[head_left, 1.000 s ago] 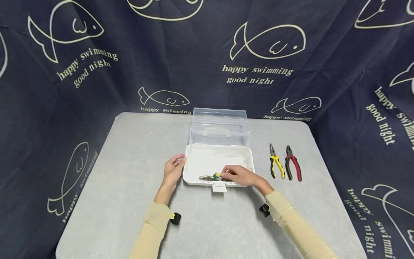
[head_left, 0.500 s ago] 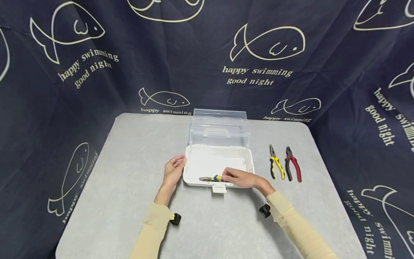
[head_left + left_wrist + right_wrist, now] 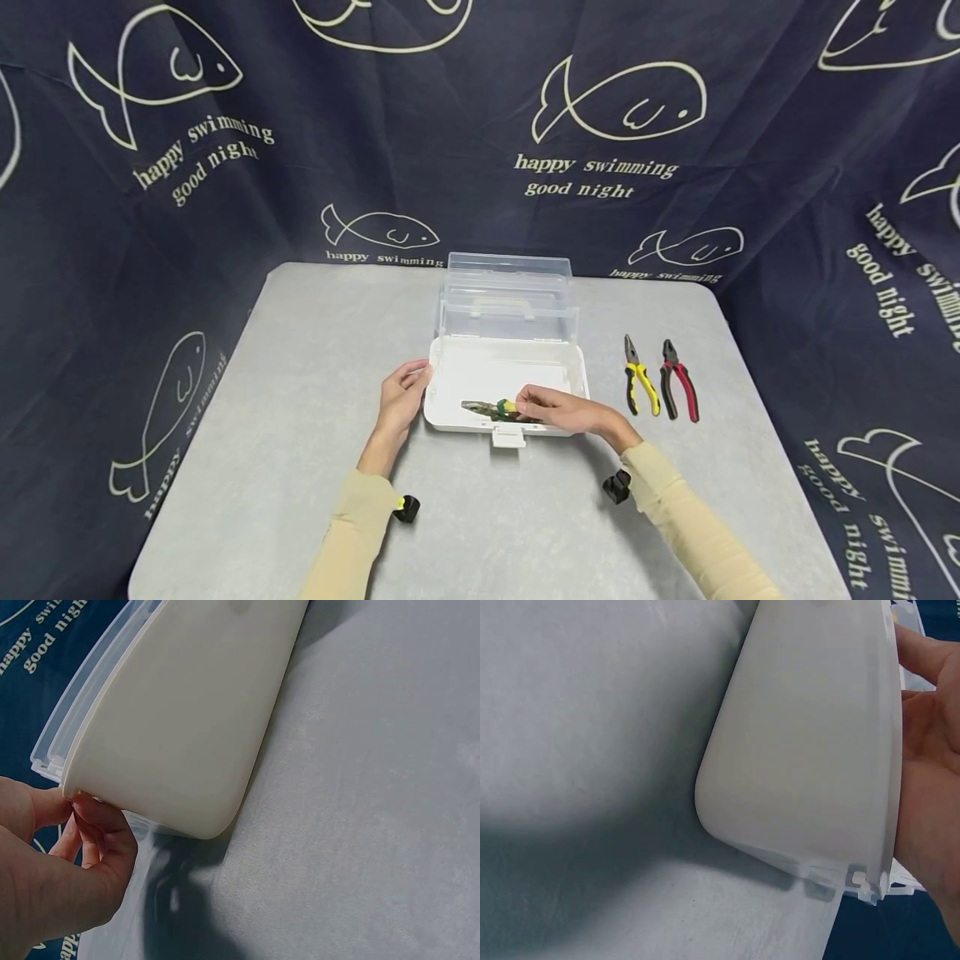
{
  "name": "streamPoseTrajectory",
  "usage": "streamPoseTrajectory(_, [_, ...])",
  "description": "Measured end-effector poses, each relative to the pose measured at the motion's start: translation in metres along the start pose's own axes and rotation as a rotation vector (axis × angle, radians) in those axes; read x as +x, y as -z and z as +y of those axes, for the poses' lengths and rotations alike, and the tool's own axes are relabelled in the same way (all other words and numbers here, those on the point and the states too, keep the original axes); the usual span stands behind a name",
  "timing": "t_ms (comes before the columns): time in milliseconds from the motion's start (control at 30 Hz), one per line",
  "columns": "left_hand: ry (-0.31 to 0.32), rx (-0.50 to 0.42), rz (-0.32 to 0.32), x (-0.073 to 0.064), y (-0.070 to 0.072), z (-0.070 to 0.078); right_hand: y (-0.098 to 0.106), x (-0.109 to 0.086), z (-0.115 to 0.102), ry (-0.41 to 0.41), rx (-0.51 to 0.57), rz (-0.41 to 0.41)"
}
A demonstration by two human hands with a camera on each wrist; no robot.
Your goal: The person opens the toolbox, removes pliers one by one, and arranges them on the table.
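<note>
A white plastic storage box (image 3: pixel 465 375) stands on the table with its clear lid (image 3: pixel 510 283) swung up at the back. At its left end, my left hand (image 3: pixel 400 400) pinches the rim between thumb and fingers; the left wrist view shows this grip (image 3: pixel 82 855) at the rim's corner. My right hand (image 3: pixel 558 410) reaches over the front wall and holds pliers (image 3: pixel 480 407) by their green-and-yellow handles. The pliers' metal head points left, low inside the box near the front wall. In the right wrist view the box wall hides the fingertips of the right hand (image 3: pixel 934 750).
To the right of the box lie yellow-and-black long-nose pliers (image 3: pixel 637 379) and red-and-black pliers (image 3: pixel 678 379). A white latch (image 3: pixel 509 436) sticks out at the box's front. Behind the grey table (image 3: pixel 337 317) hangs a dark blue fish-print cloth (image 3: pixel 480 125).
The right hand lowered the pliers' handles towards the box floor, then raised them slightly. The left hand stayed on the rim.
</note>
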State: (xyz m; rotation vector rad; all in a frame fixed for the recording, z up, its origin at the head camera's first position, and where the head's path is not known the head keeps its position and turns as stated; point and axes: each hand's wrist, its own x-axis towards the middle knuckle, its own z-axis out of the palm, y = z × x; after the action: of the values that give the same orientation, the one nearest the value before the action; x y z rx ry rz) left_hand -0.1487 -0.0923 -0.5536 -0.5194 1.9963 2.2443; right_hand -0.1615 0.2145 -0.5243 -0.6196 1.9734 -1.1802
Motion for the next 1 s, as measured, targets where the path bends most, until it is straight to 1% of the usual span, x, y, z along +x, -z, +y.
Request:
streamPoseTrajectory(167, [0.009, -0.003, 0.007, 0.001, 0.000, -0.001, 0.001, 0.000, -0.002, -0.023, 0.000, -0.040])
streamPoseTrajectory(300, [0.006, 0.000, 0.015, 0.002, 0.000, -0.002, 0.002, 0.000, -0.003, -0.024, -0.005, -0.059])
streamPoseTrajectory(567, [0.009, -0.007, -0.015, 0.003, 0.002, -0.001, 0.005, 0.003, 0.001, 0.005, -0.009, -0.076])
streamPoseTrajectory(633, [0.015, 0.001, -0.020, -0.001, 0.002, 0.004, 0.005, 0.003, 0.001, 0.013, -0.016, -0.079])
streamPoseTrajectory(733, [0.006, 0.000, -0.028, -0.011, 0.001, 0.018, 0.005, 0.003, 0.001, 0.027, -0.016, -0.077])
streamPoseTrajectory(767, [0.007, 0.002, -0.028, -0.012, 0.000, 0.020, 0.004, 0.003, 0.001, 0.031, -0.013, -0.075])
streamPoseTrajectory(867, [0.006, -0.002, -0.025, -0.008, 0.000, 0.014, 0.004, 0.002, 0.000, 0.039, 0.002, -0.069])
streamPoseTrajectory(967, [0.016, -0.002, -0.013, 0.002, 0.001, 0.001, 0.005, 0.002, 0.001, 0.049, 0.003, -0.055])
streamPoseTrajectory(1000, [0.013, -0.006, -0.009, 0.003, 0.001, -0.002, 0.005, 0.002, 0.002, 0.053, 0.000, -0.049])
